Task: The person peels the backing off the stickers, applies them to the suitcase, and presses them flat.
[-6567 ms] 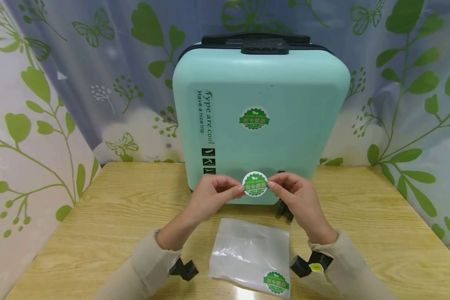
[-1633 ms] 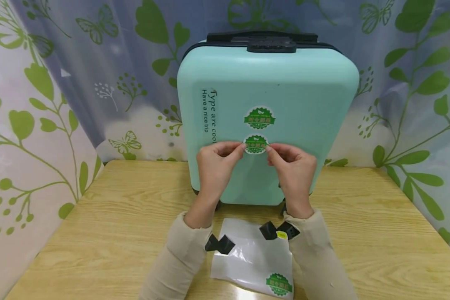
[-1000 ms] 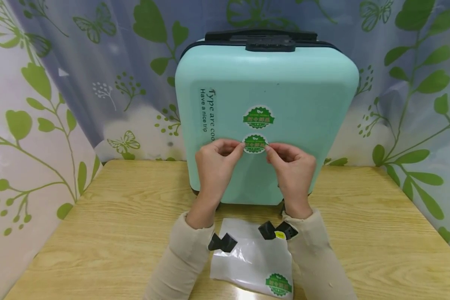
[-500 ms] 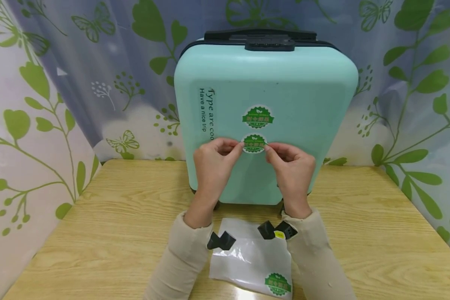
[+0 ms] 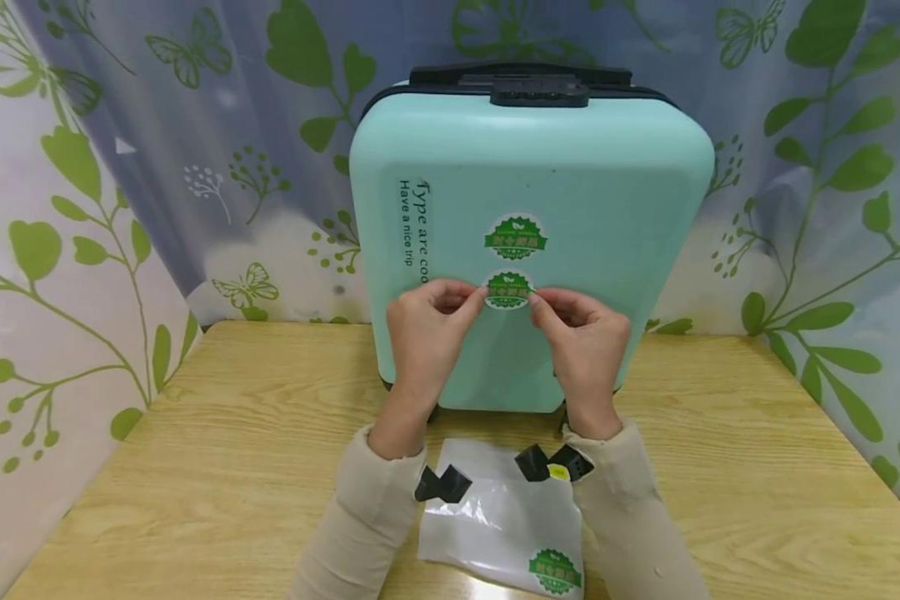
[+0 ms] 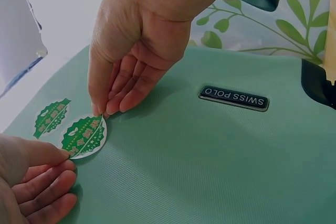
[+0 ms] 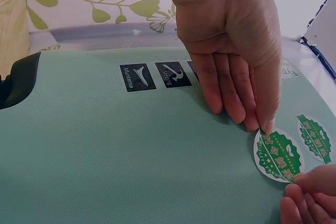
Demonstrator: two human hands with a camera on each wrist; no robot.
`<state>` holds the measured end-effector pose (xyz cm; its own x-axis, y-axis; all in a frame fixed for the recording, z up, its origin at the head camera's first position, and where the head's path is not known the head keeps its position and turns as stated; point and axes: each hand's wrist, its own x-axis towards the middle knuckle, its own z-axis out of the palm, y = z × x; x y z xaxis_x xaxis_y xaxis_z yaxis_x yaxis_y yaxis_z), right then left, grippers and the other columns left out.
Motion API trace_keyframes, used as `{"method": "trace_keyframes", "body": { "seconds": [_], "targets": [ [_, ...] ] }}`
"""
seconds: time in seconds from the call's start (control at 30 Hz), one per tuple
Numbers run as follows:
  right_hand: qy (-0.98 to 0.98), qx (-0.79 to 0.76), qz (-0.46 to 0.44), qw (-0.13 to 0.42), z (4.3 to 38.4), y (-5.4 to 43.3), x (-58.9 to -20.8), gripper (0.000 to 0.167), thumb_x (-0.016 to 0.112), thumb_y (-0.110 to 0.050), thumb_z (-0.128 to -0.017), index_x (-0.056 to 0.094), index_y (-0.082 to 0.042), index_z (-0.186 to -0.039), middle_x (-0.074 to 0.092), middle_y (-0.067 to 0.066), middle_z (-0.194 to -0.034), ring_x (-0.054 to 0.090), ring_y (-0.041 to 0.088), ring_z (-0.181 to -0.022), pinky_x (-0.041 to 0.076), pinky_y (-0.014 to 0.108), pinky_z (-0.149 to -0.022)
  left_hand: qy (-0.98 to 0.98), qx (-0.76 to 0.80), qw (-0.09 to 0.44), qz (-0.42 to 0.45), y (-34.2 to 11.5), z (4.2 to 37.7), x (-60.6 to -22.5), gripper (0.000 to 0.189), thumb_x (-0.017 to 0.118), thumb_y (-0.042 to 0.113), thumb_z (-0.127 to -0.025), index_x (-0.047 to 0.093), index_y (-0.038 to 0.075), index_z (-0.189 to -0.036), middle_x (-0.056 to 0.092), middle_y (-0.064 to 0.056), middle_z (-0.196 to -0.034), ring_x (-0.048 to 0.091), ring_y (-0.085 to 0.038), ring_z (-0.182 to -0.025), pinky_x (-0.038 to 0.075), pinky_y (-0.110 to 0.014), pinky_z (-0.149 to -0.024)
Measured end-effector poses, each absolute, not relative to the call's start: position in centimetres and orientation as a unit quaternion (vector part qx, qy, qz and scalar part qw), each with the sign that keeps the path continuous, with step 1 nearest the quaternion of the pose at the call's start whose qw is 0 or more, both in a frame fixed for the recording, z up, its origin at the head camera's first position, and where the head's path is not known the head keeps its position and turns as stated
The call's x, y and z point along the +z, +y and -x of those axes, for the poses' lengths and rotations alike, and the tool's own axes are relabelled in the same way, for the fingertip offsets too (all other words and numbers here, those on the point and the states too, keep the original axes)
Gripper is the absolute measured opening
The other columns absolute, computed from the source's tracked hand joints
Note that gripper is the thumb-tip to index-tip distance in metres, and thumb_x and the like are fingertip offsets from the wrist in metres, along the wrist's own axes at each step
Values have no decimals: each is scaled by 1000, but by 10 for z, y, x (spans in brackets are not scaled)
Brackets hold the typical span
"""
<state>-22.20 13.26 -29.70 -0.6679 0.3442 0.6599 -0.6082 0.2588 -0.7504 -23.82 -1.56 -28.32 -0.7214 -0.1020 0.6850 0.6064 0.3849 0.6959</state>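
Note:
A mint-green suitcase (image 5: 607,200) stands upright on the table. One round green-and-white sticker (image 5: 515,237) is on its front. Just below, a second round sticker (image 5: 508,290) is right at the suitcase surface, held by its two side edges. My left hand (image 5: 427,329) pinches the left edge between thumb and forefinger, and my right hand (image 5: 588,342) pinches the right edge likewise. From the left wrist camera, the held sticker (image 6: 84,137) lies close over the shell, its printed side outward. Both thumbs overlap its rim in the right wrist view, where the sticker (image 7: 278,155) also shows.
On the wooden table (image 5: 232,433), in front of the suitcase, lies a glossy pale sheet (image 5: 495,508) with another green sticker (image 5: 555,572) at its near right corner. A patterned curtain (image 5: 270,167) hangs behind. A SWISS POLO plate (image 6: 234,98) sits low on the suitcase front.
Since the oldest frame, both hands have carried the sticker up and forward from the suitcase's lower part to just under the upper sticker. Over the last second the hands have barely moved.

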Motion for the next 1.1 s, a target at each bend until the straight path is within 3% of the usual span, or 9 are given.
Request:
{"method": "trace_keyframes", "body": {
  "seconds": [1.1],
  "targets": [
    [-686, 600, -103, 399, 221, 133, -295, 16, 72, -13, -84, 74, 2, -87, 69, 21, -77, 65, 5, -64, 52, 21, -61, -767, -508, 355, 166, -14, 237, -281, 17, 74, 21, -83, 73, 5, -77, 70, -5, -69, 64, -12, -58, 48, -24, -50]
  ]
}}
